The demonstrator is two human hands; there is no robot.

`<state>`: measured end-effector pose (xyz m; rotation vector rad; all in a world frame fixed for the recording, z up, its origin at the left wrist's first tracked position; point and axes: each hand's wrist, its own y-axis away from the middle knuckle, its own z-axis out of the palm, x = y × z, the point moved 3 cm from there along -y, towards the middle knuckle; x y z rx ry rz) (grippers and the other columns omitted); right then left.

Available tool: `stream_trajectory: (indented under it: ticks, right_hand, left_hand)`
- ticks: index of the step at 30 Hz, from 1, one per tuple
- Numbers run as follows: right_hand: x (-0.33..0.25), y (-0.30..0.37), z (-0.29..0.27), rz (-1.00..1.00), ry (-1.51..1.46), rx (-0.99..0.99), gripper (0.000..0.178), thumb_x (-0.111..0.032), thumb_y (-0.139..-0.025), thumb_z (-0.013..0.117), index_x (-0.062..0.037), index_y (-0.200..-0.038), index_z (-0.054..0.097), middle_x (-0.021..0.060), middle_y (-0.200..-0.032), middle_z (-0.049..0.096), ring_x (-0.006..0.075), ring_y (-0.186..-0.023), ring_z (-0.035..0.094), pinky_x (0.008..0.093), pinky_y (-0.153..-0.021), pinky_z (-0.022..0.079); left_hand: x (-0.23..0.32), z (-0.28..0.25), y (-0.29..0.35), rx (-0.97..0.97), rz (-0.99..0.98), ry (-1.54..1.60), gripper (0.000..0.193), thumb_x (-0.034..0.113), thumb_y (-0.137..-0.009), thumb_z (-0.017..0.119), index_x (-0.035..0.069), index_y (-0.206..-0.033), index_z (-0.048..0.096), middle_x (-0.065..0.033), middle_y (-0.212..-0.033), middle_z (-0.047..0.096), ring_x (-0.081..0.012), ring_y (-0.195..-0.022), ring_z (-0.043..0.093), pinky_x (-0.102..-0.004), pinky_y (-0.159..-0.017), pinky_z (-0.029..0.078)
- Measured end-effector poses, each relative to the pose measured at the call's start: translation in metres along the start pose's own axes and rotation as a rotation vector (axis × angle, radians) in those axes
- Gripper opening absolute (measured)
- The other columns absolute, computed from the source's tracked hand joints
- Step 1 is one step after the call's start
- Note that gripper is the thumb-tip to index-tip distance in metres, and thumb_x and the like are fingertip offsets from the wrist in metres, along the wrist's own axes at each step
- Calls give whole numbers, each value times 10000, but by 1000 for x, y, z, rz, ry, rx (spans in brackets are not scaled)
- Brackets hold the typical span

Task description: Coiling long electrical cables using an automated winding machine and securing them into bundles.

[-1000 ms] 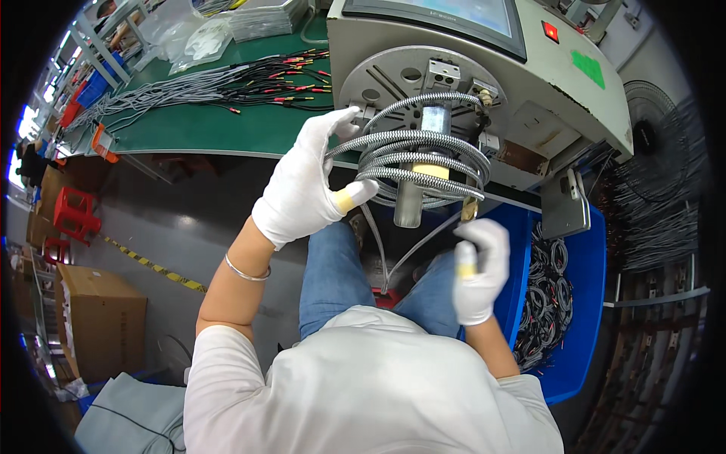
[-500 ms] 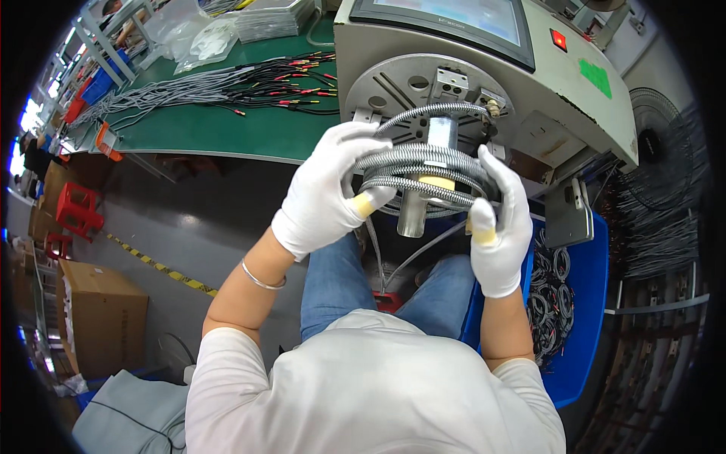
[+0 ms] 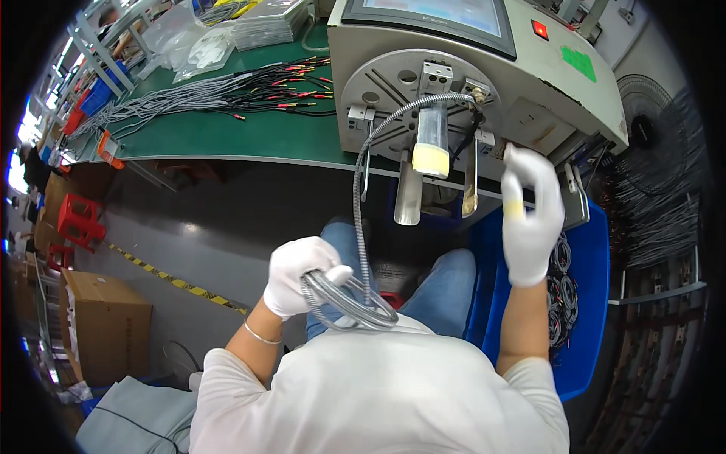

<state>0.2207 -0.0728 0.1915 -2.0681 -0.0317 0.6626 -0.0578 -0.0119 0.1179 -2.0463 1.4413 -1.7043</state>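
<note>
My left hand (image 3: pixel 308 274), in a white glove, is closed around a coil of grey ribbed cable (image 3: pixel 349 301) low in front of my body. One length of that cable runs up from the coil and arcs over to a small fitting (image 3: pixel 478 95) on the machine's round slotted plate (image 3: pixel 387 76). My right hand (image 3: pixel 533 216), gloved too, is raised just right of the plate, thumb and fingers apart, nothing visible in it. From the plate stick out a central post (image 3: pixel 431 140) with a yellow end and two metal prongs (image 3: pixel 409 198), bare of cable.
The machine (image 3: pixel 560 98) carries a screen (image 3: pixel 439 17) and a red switch (image 3: pixel 539 30). Grey cables with black and red ends (image 3: pixel 249 87) lie on the green table (image 3: pixel 181 136). A blue bin (image 3: pixel 590 303) at my right holds coiled cables. A fan (image 3: pixel 643 129) stands far right.
The cable coil has come off the plate's prongs, down and left toward my lap in my left hand. My right hand has let go of the coil and moved right.
</note>
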Motion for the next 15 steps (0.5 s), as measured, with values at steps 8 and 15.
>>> stream_trajectory:
  ticks: [8, 15]
  right_hand:
    - [20, -58, 52, 69, 463, -147, 177, -92, -741, 717, 3, -864, 633, 131, -793, 618, 259, -722, 592, 326, -670, 477]
    - [-40, -33, 41, -460, 37, -143, 55, -68, -719, 667, -43, -750, 629, 109, -715, 601, 284, -676, 584, 331, -658, 479]
  left_hand:
    - [-26, -89, 102, 770, -346, -124, 145, 116, -875, 545, 43, -750, 523, -25, -605, 487, -116, -480, 438, -237, -454, 357]
    - [-81, -149, 184, 1293, -917, 198, 155, 192, -914, 576, 57, -838, 592, 5, -551, 456, -94, -414, 382, -232, -403, 328]
